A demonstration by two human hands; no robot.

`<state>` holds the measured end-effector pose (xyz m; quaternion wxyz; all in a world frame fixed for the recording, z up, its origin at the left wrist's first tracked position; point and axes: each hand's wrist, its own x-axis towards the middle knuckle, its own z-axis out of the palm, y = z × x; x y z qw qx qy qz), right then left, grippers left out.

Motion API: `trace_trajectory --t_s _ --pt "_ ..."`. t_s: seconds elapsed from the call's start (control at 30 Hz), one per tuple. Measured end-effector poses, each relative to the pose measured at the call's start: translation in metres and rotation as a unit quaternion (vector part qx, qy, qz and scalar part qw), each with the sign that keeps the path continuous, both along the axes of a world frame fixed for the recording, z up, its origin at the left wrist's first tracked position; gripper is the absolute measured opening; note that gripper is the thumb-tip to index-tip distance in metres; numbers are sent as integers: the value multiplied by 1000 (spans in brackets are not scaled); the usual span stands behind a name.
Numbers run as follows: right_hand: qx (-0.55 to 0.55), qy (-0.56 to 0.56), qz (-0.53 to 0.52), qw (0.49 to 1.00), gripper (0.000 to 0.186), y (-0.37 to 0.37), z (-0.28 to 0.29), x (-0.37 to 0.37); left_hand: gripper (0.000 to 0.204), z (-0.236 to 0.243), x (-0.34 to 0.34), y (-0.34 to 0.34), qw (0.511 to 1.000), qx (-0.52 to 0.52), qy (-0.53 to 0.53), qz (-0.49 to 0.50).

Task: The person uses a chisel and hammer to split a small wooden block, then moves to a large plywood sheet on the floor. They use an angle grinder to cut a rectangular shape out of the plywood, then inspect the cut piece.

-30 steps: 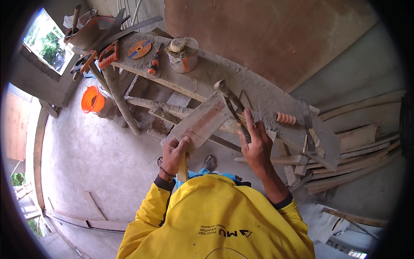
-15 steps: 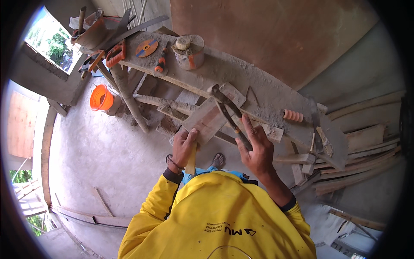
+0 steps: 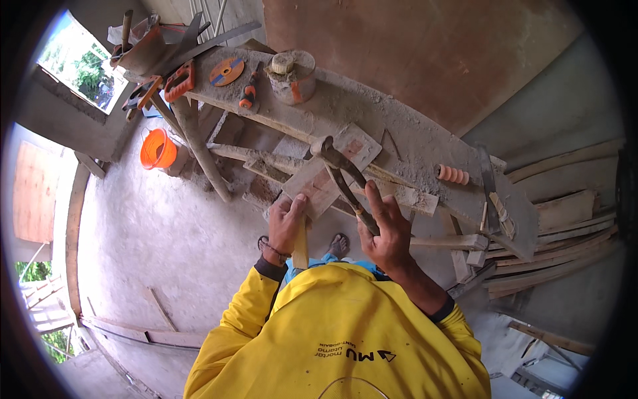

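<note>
- As your left hand grips the near end of the flat wooden board, its thumb lies over the top face and the fingers go out of sight underneath.
- That board slants away from you, far and to the right, toward the near edge of the dusty workbench; you hold it in front of your body.
- A yellowish wooden strip shows at your left hand, pointing back toward your yellow top; how it meets the board is hidden.
- Your right hand is wrapped around the handles of the pincers, with the index finger stretched out beside one handle.
- The pincers' head points far and left, over the board; whether it touches the wood, you cannot tell from this view.
- On the workbench's far left part you have a round disc, an orange-and-black handled tool and a dirty tub.
- To your right on the same top sits a pinkish ridged cylinder.
- Left of the bench, an orange bucket stands on the floor.
</note>
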<state>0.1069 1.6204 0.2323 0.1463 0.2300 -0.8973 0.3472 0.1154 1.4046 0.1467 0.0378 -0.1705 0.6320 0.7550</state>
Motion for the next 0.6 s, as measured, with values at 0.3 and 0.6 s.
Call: trace_trajectory --t_s 0.3,0.6 --pt "64 -47 23 997 92 6 5 3 30 5 -5 -1 999 18 7 26" --pt "89 -91 21 992 93 8 -4 -4 26 8 -7 0 999 25 -4 38"
